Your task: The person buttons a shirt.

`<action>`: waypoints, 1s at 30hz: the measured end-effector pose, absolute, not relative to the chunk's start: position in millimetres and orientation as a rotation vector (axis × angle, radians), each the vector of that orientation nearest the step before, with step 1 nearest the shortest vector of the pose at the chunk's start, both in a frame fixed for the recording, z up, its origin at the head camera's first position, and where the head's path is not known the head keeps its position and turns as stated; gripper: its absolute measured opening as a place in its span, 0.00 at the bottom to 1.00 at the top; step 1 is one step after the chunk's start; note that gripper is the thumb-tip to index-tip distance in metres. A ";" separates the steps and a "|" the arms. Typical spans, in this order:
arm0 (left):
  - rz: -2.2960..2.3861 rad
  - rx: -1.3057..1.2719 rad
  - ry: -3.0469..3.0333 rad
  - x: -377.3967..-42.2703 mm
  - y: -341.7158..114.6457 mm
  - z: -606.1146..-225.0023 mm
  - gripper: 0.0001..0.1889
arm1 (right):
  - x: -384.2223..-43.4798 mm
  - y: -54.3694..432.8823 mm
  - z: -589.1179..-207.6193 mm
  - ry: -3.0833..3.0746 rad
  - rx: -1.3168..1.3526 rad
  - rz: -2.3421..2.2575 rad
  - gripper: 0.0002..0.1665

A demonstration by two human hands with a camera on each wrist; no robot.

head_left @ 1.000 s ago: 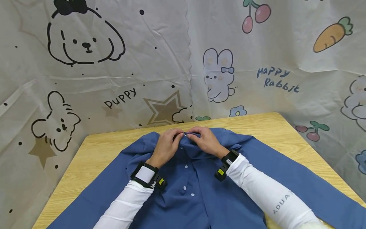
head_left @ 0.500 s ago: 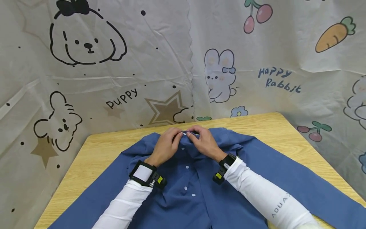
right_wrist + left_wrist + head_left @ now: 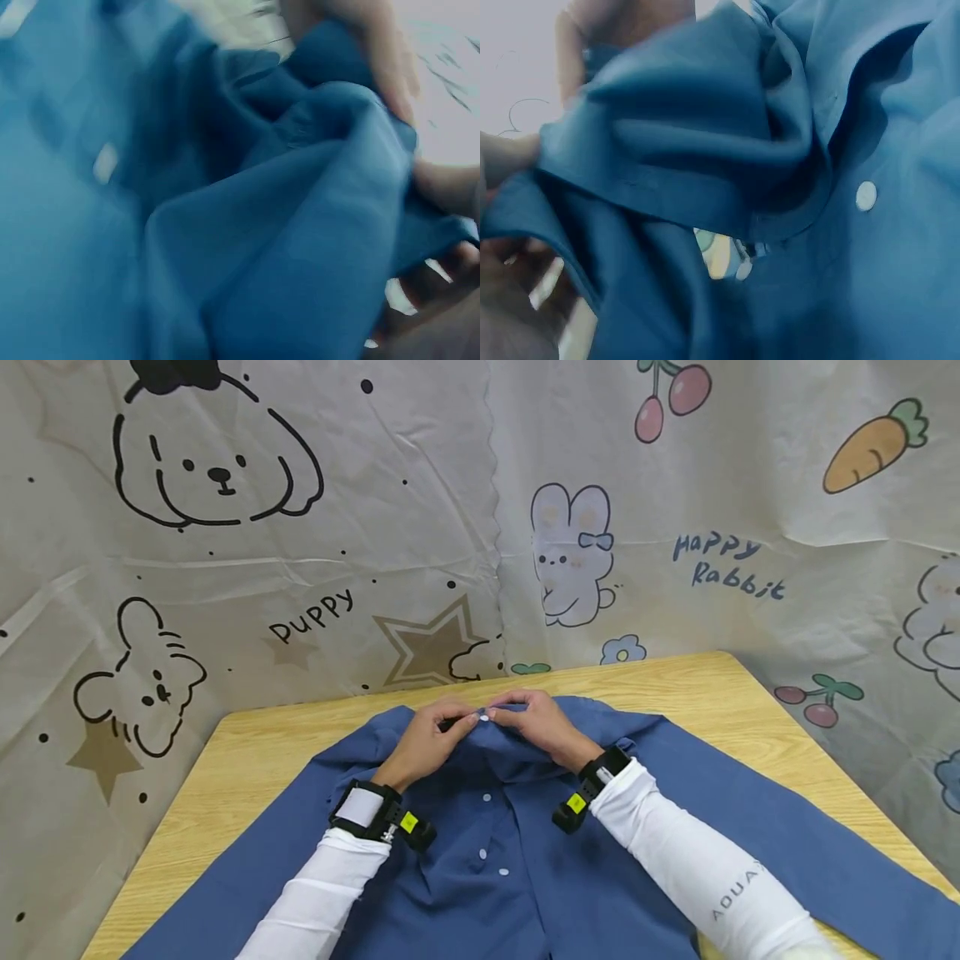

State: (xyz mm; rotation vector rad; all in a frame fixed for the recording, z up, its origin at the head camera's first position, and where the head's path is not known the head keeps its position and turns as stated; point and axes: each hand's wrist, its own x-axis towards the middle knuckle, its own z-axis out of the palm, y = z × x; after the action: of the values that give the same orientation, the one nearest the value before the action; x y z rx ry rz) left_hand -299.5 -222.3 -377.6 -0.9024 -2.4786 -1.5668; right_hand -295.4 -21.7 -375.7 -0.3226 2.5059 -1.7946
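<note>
Both hands had drawn slightly apart since half a second earlier, and the left one had dropped a little flatter; the pale button [image 3: 483, 717] at the neck edge had come lower and into plainer sight between the two thumbs. Another button, visible just beneath it earlier, could no longer be seen under the folds. Further down, the front of the shirt [image 3: 420, 893] had hardly changed.

The left hand [image 3: 423, 742] pinched the cloth at the neck between thumb and bent fingers, nearly closed. Opposite it, the right hand [image 3: 543, 729] gripped the other side in the same way, its thumb close beside the button; whether either thumb touched the button could not be told.

Spread face up, the blue shirt covered most of the wooden table [image 3: 262, 735], its neck toward the far edge. Lower buttons [image 3: 487, 797] showed on its front. In the wrist views the cloth bunched between the fingers, partly blurred. As a judgement, the change meant that the work remained centred on that top button, better exposed but not visibly fastened.
</note>
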 end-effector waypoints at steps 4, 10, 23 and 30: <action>-1.664 -0.734 -2.449 -300.6 -221.7 -380.3 0.10 | -289.3 -27.4 -380.2 2.819 -0.371 -1.741 0.14; -1.523 -0.580 -2.419 -297.6 -214.5 -378.7 0.08 | -277.6 -34.0 -390.8 3.391 -0.576 -1.465 0.14; -1.295 -0.421 -2.375 -290.7 -201.6 -378.1 0.08 | -267.9 -41.7 -398.5 3.574 -1.170 -0.920 0.05; -1.312 -0.386 -2.349 -288.0 -199.2 -381.8 0.07 | -272.1 -40.3 -388.2 3.655 -0.683 -0.710 0.12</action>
State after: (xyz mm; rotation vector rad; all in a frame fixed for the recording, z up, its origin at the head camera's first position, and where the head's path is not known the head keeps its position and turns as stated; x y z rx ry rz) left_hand -288.0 -199.2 -381.8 -0.3865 -2.3492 -1.3116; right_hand -272.1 -40.3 -388.2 -0.6828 3.6549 -0.7095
